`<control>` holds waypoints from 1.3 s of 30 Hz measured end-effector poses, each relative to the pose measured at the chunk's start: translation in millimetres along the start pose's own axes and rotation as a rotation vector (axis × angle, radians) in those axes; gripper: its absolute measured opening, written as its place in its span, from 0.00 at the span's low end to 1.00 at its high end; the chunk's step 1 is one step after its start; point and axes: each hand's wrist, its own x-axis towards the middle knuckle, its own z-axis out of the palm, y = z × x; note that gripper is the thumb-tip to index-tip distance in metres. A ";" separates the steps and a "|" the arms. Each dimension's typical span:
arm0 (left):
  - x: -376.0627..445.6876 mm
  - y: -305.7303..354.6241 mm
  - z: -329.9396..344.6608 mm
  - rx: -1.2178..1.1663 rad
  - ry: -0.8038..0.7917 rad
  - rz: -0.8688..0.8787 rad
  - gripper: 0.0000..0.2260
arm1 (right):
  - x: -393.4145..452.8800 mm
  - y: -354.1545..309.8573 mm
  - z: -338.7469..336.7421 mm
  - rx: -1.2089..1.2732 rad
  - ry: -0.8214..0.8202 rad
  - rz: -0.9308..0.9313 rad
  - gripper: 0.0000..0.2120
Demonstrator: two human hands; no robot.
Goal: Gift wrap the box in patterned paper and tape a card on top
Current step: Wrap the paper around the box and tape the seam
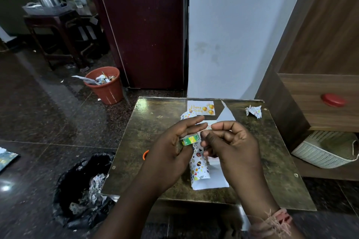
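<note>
Above the bench, we see two hands: the left hand grips one green tape roll; the right hand pinches at the roll's edge. Beneath both lies one patterned paper sheet. Beyond the roll lies one card reading "Happy Birthday".

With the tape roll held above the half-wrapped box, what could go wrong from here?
1. The left hand grips the tape roll and the right hand picks at it, so nothing holds the patterned paper, which may spring open.
2. The card lies near the table's far edge and could get knocked off.
</note>
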 end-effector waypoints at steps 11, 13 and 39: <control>3.4 -0.7 0.3 -0.167 0.013 -0.046 0.24 | -1.9 -5.1 3.3 0.030 -0.006 -0.054 0.08; 2.9 2.4 2.1 -0.210 -0.012 -0.060 0.21 | -3.5 -5.5 5.0 0.001 -0.021 -0.089 0.08; -26.2 5.3 -33.5 -0.080 0.277 -0.199 0.03 | -19.6 19.3 63.6 -0.212 0.036 -0.222 0.11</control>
